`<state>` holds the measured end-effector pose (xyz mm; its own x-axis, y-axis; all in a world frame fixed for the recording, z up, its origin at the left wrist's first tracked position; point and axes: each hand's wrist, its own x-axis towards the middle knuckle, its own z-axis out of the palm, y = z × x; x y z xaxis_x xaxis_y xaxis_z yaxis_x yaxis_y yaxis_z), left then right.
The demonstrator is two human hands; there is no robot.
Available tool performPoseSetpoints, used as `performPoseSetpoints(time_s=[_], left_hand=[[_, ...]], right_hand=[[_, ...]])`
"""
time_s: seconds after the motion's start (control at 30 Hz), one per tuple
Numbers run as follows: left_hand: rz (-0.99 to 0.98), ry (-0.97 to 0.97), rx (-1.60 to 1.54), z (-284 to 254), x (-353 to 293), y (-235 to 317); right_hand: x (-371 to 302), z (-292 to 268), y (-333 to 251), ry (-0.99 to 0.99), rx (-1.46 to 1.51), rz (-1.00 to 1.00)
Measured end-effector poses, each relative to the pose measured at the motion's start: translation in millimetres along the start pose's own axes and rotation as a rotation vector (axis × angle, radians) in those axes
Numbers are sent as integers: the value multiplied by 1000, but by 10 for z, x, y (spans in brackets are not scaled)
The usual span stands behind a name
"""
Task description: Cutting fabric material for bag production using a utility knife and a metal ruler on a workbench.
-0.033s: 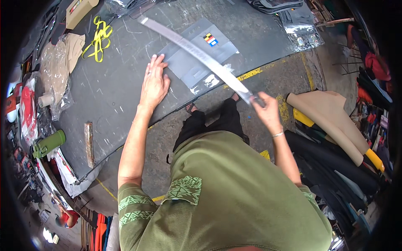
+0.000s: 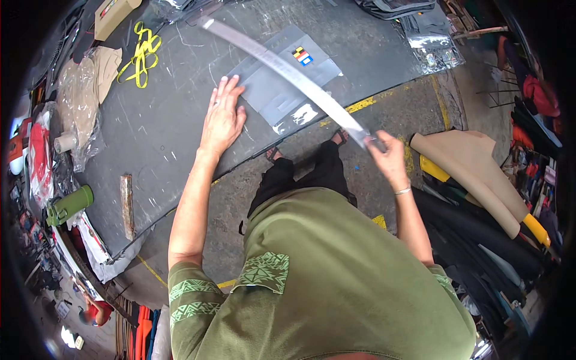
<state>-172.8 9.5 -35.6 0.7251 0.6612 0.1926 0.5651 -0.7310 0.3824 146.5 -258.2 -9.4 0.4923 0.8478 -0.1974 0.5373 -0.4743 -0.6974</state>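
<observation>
My right hand (image 2: 388, 159) is closed around the near end of a long metal ruler (image 2: 294, 78), which looks curved and slightly blurred. The ruler slants up and left across a flat grey piece (image 2: 267, 96) on the dark worktable (image 2: 162, 132). Shiny transparent plastic (image 2: 304, 114) shows along that piece's near edge, and a small patch of colourful blocks (image 2: 302, 56) sits on it, right of the ruler. Beside the left edge of the grey piece, my left hand (image 2: 222, 123) rests on the table with its fingers stretched out. It holds nothing.
A tangled yellow strap (image 2: 143, 57), plastic-wrapped material (image 2: 78, 99) and a green cylinder (image 2: 71, 206) lie leftward. A narrow worn bar (image 2: 127, 207) rests near the table's edge. Rightward are a brown roll (image 2: 468, 180) and dark rolls (image 2: 462, 240); folded dark pieces (image 2: 425, 36) lie at the far right.
My right hand has shifted slightly to the right with the ruler, whose near end moves the same way. My left hand stays almost in place.
</observation>
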Motion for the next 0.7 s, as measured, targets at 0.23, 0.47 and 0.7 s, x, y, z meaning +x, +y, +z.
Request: performPoseSetpoints(time_s=[0.23, 0.47, 0.7], left_hand=[[-33, -191, 194, 51, 111, 976], [-128, -58, 247, 184, 183, 510], [-24, -39, 33, 402, 176, 358]], right_hand=[[-2, -23, 191, 91, 459, 76], [-187, 111, -112, 240, 500, 133], [-290, 226, 83, 220, 490, 98]])
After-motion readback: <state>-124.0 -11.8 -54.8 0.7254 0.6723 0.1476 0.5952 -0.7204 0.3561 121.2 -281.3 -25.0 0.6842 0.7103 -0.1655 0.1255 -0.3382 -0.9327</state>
